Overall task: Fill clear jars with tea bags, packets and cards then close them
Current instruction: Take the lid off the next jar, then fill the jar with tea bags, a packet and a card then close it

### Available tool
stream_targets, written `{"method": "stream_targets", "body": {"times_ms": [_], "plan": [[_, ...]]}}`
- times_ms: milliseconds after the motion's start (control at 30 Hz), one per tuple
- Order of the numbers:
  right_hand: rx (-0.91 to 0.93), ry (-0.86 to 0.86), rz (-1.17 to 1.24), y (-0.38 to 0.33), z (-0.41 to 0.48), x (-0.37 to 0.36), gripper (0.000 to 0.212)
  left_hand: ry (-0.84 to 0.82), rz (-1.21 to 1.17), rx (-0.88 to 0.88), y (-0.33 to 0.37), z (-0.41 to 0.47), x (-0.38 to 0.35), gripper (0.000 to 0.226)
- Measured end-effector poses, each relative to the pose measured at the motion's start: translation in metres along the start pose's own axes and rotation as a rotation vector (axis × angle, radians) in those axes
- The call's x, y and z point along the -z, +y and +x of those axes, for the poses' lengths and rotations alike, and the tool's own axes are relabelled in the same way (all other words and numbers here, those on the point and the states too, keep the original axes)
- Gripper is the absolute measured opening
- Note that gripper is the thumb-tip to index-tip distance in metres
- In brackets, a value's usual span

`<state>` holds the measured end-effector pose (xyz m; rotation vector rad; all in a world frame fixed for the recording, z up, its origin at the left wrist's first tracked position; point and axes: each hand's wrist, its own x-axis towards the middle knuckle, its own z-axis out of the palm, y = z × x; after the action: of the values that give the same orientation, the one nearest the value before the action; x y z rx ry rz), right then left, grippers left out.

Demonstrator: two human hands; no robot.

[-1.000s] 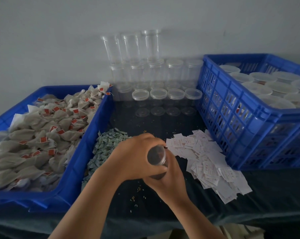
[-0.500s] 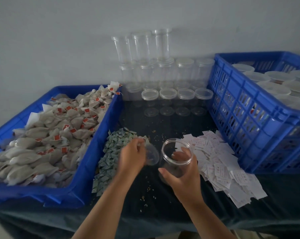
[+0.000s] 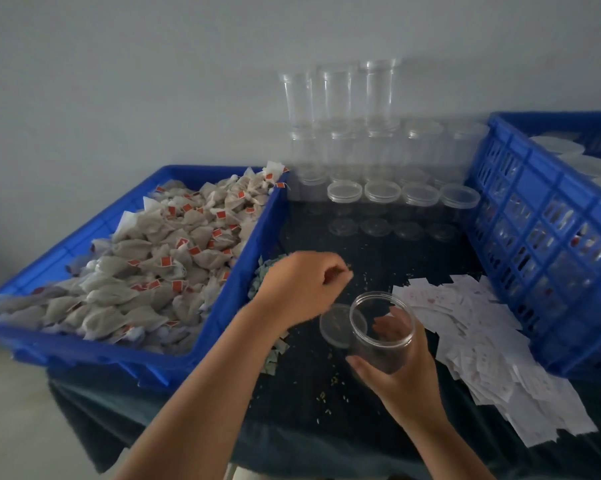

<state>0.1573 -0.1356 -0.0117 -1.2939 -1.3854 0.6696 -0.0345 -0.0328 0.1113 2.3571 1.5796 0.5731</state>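
right hand (image 3: 403,375) grips open clear jar (image 3: 370,342) upright on dark surface (image 3: 378,258), fingers round its wall. lid (image 3: 335,327) lies flat just left of jar. left hand (image 3: 301,287) beside lid, loosely curled, grip released.

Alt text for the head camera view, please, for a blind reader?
Right hand grips an open clear jar on a dark table, lid beside it; left hand hovers near a blue crate of tea bags.
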Motion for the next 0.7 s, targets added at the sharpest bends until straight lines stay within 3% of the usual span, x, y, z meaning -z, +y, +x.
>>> {"method": "stream_targets", "body": {"times_ms": [67,200,267,333,400,467,600,700], "plan": [[0.004,-0.030,-0.018,0.000,0.001,-0.001,0.095,-0.005,-0.012,0.032,-0.008,0.010,0.031,0.029],[-0.004,-0.044,-0.031,0.003,0.002,-0.002,0.095,0.151,0.053,0.254,-0.065,0.039,0.081,0.025],[0.002,-0.053,-0.036,0.003,0.002,-0.002,0.096,0.007,0.188,0.458,-0.107,0.050,0.092,0.031],[-0.002,-0.070,-0.026,0.004,0.002,-0.003,0.097,-0.197,0.361,0.644,-0.143,0.050,0.085,0.060],[-0.012,-0.082,-0.012,0.004,0.003,-0.003,0.097,-0.252,0.410,0.741,-0.170,0.042,0.069,0.084],[-0.017,-0.086,-0.001,0.003,0.003,-0.005,0.095,-0.269,0.392,0.776,-0.193,0.037,0.054,0.092],[-0.015,-0.075,0.010,0.001,0.004,-0.006,0.091,-0.271,0.529,0.835,-0.212,0.040,0.043,0.077],[-0.011,-0.062,0.008,0.002,0.005,-0.006,0.092,-0.241,0.490,0.767,-0.208,0.047,0.039,0.060]]}}
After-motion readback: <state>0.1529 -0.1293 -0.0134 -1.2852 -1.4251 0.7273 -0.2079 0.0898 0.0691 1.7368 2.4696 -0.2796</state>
